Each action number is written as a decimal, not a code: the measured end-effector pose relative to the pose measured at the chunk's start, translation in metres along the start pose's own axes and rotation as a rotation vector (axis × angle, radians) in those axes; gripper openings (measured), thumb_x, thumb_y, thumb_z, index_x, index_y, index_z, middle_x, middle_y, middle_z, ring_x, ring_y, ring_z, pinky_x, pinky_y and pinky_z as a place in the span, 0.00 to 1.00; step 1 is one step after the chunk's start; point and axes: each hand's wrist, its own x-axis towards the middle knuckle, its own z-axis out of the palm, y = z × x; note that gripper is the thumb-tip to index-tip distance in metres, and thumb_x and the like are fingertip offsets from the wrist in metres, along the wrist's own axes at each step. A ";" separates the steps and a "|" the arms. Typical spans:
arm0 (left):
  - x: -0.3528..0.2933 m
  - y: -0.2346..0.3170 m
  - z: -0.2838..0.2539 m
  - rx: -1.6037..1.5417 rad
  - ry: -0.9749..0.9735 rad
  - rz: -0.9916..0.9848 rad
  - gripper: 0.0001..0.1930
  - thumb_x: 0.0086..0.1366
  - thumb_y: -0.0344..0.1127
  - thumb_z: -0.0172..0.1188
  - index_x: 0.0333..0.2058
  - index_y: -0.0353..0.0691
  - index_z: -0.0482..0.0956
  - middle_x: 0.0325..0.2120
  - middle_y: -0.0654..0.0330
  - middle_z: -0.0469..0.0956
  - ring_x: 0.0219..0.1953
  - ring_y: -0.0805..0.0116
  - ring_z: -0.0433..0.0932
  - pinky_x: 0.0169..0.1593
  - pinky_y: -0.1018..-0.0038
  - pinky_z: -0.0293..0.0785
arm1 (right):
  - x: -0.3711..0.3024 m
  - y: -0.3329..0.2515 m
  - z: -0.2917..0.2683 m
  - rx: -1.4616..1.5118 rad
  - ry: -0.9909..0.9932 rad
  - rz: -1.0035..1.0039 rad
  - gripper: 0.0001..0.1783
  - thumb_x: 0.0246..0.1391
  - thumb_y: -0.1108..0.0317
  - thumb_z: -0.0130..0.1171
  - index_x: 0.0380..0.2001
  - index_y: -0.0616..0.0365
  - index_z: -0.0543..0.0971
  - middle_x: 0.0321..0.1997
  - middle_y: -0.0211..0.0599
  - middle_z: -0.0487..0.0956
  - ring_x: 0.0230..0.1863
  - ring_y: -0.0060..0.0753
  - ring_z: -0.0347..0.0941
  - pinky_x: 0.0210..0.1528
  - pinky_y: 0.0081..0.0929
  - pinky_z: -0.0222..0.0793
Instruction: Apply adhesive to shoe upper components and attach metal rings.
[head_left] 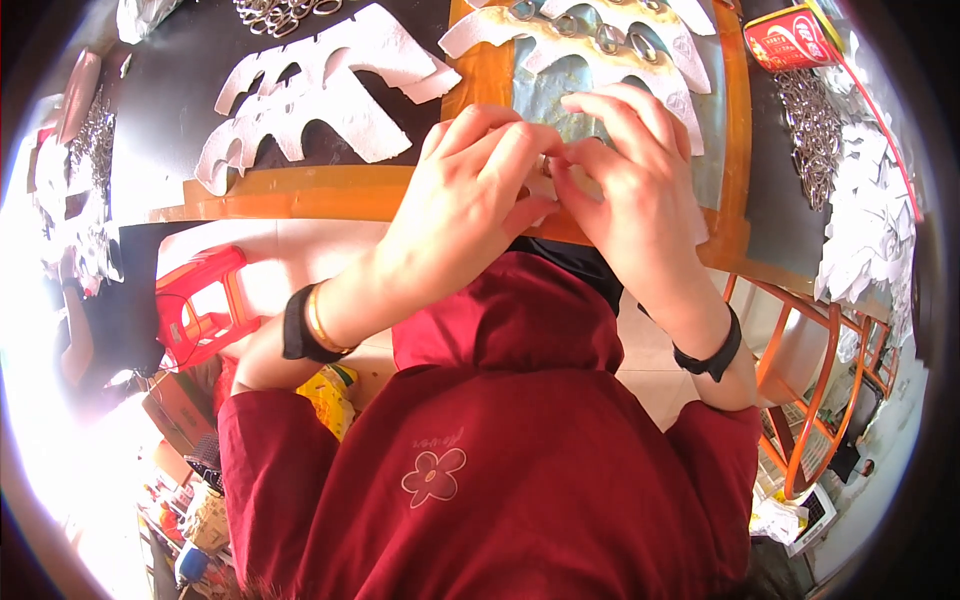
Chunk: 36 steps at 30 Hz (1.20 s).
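Note:
My left hand (475, 175) and my right hand (630, 175) meet over the near edge of the table. Their fingertips are pinched together around a small shiny metal ring (546, 166), mostly hidden by the fingers. Under them shows part of a white piece (538, 186). Beyond my hands, white curved pieces with scalloped cutouts (575, 45) lie on a blue sheet (535, 85), with yellowish patches and metal rings (608, 38) on them. More white scalloped pieces (350, 105) lie overlapped to the left of my hands.
Brown tape (300, 193) borders the table's near edge. Loose metal rings (285, 12) lie at the far left, and a heap of them (810, 130) at the right beside a red tin (790, 40) and white scraps (865, 220). A red stool (205, 310) and an orange-framed chair (810, 390) stand below.

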 end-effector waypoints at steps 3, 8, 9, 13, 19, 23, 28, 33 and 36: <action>-0.006 0.002 0.007 -0.057 0.066 -0.134 0.27 0.46 0.28 0.74 0.46 0.40 0.71 0.41 0.61 0.79 0.45 0.54 0.76 0.51 0.62 0.70 | 0.005 0.002 0.001 0.047 -0.020 -0.012 0.04 0.42 0.73 0.66 0.23 0.58 0.80 0.36 0.33 0.76 0.45 0.38 0.71 0.49 0.37 0.64; -0.006 -0.002 0.009 0.080 0.140 -0.022 0.26 0.49 0.30 0.72 0.47 0.41 0.72 0.42 0.63 0.80 0.44 0.56 0.78 0.52 0.62 0.70 | 0.003 0.007 0.002 0.059 -0.137 -0.036 0.05 0.43 0.73 0.66 0.23 0.58 0.78 0.30 0.31 0.72 0.39 0.36 0.70 0.44 0.35 0.64; -0.006 -0.002 0.010 0.080 0.141 -0.028 0.26 0.49 0.30 0.72 0.47 0.41 0.72 0.42 0.63 0.80 0.44 0.56 0.78 0.52 0.62 0.70 | 0.003 0.009 0.004 0.061 -0.127 -0.072 0.06 0.44 0.73 0.66 0.23 0.58 0.77 0.29 0.31 0.72 0.38 0.36 0.70 0.44 0.35 0.64; -0.004 0.003 0.010 0.207 0.076 -0.088 0.25 0.51 0.32 0.71 0.49 0.43 0.73 0.40 0.66 0.81 0.44 0.61 0.78 0.53 0.62 0.69 | 0.006 0.016 0.003 0.067 -0.130 -0.109 0.07 0.43 0.72 0.67 0.24 0.58 0.77 0.29 0.31 0.72 0.37 0.36 0.70 0.43 0.34 0.64; -0.001 0.010 0.011 0.348 0.063 -0.111 0.21 0.54 0.35 0.67 0.47 0.46 0.74 0.29 0.69 0.81 0.44 0.67 0.78 0.58 0.58 0.66 | 0.011 0.019 -0.003 0.142 -0.173 -0.137 0.08 0.42 0.72 0.68 0.24 0.57 0.76 0.27 0.30 0.72 0.34 0.36 0.70 0.43 0.34 0.64; -0.003 0.009 0.015 0.354 0.130 -0.085 0.16 0.57 0.35 0.63 0.45 0.46 0.74 0.18 0.70 0.77 0.41 0.67 0.78 0.63 0.56 0.63 | 0.006 0.018 -0.003 0.228 -0.206 -0.060 0.08 0.43 0.72 0.68 0.24 0.58 0.77 0.26 0.31 0.73 0.33 0.37 0.71 0.40 0.34 0.66; -0.006 0.010 0.019 0.341 0.159 -0.044 0.15 0.58 0.34 0.62 0.45 0.45 0.74 0.19 0.69 0.78 0.43 0.67 0.79 0.64 0.55 0.63 | 0.009 0.014 -0.010 0.279 -0.292 0.077 0.07 0.46 0.70 0.68 0.25 0.59 0.79 0.26 0.35 0.75 0.34 0.41 0.72 0.39 0.37 0.69; -0.008 0.016 0.013 0.252 0.069 -0.127 0.20 0.59 0.36 0.65 0.49 0.44 0.72 0.36 0.68 0.84 0.47 0.68 0.79 0.65 0.52 0.60 | 0.026 0.012 -0.014 0.178 -0.531 0.190 0.08 0.51 0.67 0.64 0.29 0.61 0.81 0.29 0.43 0.81 0.37 0.49 0.77 0.40 0.42 0.73; -0.007 0.019 0.013 0.255 0.064 -0.165 0.22 0.59 0.36 0.66 0.51 0.43 0.71 0.36 0.66 0.85 0.49 0.65 0.79 0.65 0.48 0.58 | 0.027 0.014 -0.014 0.206 -0.517 0.141 0.07 0.51 0.68 0.63 0.28 0.62 0.81 0.27 0.46 0.81 0.33 0.50 0.78 0.38 0.42 0.73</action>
